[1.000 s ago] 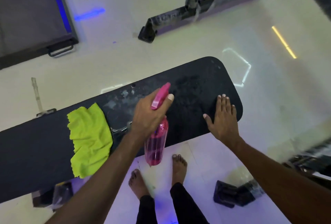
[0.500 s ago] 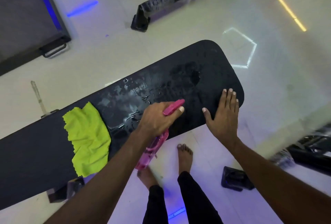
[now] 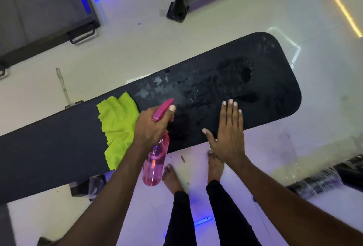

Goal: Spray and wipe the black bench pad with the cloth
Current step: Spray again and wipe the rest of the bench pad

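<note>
The long black bench pad (image 3: 255,92) runs across the view from lower left to upper right, with wet droplets and smears on its right half. A lime-green cloth (image 3: 117,125) lies crumpled on the pad near its middle. My left hand (image 3: 151,125) grips a pink spray bottle (image 3: 155,163) at its head, nozzle pointing over the wet patch, index finger on the trigger. My right hand (image 3: 227,133) rests flat on the pad's near edge, fingers spread, holding nothing.
Glossy pale floor surrounds the bench. A black machine foot (image 3: 182,7) stands beyond the pad, and a dark platform (image 3: 39,9) lies at the upper left. Plastic-wrapped black equipment (image 3: 322,181) sits at the right. My bare feet (image 3: 214,167) stand beside the pad's near edge.
My left hand has lifted the bottle more upright and shifted slightly left toward the cloth. My right hand stays flat on the pad. The view has shifted.
</note>
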Demonstrator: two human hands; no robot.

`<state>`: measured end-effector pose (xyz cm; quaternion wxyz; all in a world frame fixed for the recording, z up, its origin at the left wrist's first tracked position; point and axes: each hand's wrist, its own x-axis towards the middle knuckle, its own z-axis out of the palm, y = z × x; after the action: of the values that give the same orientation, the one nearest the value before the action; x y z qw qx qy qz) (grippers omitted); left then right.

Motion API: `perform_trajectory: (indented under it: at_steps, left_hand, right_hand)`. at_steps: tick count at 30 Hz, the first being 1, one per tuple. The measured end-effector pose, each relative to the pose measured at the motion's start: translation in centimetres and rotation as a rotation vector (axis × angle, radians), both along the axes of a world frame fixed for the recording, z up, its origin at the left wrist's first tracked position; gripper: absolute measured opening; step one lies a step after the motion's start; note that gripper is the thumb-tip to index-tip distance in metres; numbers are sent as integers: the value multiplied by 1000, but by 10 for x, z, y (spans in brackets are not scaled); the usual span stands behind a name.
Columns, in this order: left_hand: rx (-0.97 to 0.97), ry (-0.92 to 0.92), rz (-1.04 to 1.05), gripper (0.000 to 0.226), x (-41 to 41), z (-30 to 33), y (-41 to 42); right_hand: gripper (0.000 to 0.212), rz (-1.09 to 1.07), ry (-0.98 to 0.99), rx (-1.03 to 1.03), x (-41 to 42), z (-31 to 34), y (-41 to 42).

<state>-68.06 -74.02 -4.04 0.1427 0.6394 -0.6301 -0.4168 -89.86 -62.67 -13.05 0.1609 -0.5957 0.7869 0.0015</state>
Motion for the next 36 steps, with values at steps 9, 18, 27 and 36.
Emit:
perform_trajectory:
  at_steps: [9,18,27,36]
  left_hand:
    - [10,-117,-186,60,48,7,38]
    - [-70,15,157,63,126,10,66]
    - [-552,139,663,40,212,50,40]
    - [-672,133,678,42,246,69,1]
  right_hand:
    - [103,73,30,69,42,12,-13]
    - [94,135,0,50,108,14,-7]
    - [77,295,-59,16,199,36,-27]
    - [84,595,53,135,260,27,-27]
